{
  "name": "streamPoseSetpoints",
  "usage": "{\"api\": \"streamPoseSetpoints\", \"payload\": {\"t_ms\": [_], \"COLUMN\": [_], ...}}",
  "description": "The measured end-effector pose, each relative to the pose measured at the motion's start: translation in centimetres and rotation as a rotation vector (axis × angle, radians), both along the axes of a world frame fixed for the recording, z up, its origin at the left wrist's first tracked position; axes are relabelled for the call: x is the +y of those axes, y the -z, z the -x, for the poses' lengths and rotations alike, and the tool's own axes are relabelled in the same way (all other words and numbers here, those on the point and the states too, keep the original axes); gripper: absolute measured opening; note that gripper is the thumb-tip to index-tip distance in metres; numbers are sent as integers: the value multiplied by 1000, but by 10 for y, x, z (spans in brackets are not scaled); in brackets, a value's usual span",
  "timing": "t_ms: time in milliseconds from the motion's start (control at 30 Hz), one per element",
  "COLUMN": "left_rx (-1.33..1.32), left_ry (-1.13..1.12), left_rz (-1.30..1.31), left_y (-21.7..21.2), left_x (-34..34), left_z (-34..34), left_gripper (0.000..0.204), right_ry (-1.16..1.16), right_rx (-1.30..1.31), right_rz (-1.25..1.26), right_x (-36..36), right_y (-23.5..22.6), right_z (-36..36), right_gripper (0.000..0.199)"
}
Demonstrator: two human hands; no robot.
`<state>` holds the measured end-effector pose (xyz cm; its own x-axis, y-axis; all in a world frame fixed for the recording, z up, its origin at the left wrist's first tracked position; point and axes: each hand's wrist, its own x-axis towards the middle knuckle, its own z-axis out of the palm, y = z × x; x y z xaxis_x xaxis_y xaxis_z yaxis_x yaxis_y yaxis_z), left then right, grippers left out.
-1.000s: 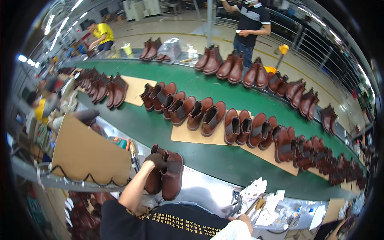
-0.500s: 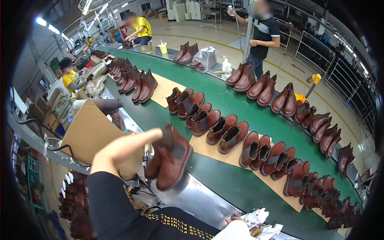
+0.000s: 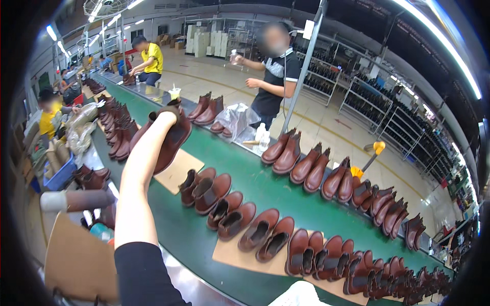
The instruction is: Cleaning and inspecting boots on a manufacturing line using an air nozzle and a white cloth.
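Observation:
My left arm reaches far out over the green work surface (image 3: 178,239). At its end my left hand (image 3: 167,118) is closed on the upper part of a pair of brown ankle boots (image 3: 176,142), which hang with their soles away from me. The boots are close to a row of standing boots (image 3: 121,135) on the far left. Below the held pair lies a cardboard sheet (image 3: 178,171). My right hand does not show; a white piece (image 3: 298,295), whose kind I cannot make out, is at the lower edge.
Several boot pairs (image 3: 260,229) line the near side, partly on cardboard; another row (image 3: 286,153) follows the far edge. Plastic wrap (image 3: 237,120) and white bottles (image 3: 261,135) stand there. Beyond are a standing person (image 3: 275,76) and a seated one (image 3: 149,61). A brown board (image 3: 81,255) rises at near left.
My left hand has carried the boots from near me out to the far left. The view has shifted, and the right hand that showed at the lower edge is gone from it.

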<state>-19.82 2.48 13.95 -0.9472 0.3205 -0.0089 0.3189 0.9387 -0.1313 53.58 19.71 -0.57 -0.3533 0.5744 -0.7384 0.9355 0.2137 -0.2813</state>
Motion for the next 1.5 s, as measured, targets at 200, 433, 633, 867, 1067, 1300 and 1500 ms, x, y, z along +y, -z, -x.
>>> {"api": "streamPoseSetpoints", "payload": {"t_ms": [200, 433, 633, 867, 1067, 1300, 1500], "left_rx": [-278, 183, -196, -1115, -976, -859, -41], "left_ry": [-305, -352, 23, -237, -215, -136, 112], "left_rz": [-64, -436, -943, -1628, -1597, -1250, -999], "left_y": [149, 204, 293, 337, 374, 356, 201], "left_x": [-31, 6, -18, -17, -52, -38, -2], "left_z": [65, 2, -19, -34, -76, -101, -194], "left_gripper": [59, 42, 44, 43, 45, 46, 39], "right_ry": [-287, -593, -1148, -1324, -1461, -1429, -1558], "right_rx": [-93, 127, 539, 581, 653, 556, 537], "right_rz": [-154, -148, -461, -791, -784, -715, -672], "right_x": [16, 44, 73, 70, 42, 42, 43], "right_y": [-7, -43, -79, -67, -35, 17, -11], "right_z": [48, 133, 353, 536, 559, 542, 472], "right_gripper": [38, 40, 87, 93, 94, 98, 92]}}
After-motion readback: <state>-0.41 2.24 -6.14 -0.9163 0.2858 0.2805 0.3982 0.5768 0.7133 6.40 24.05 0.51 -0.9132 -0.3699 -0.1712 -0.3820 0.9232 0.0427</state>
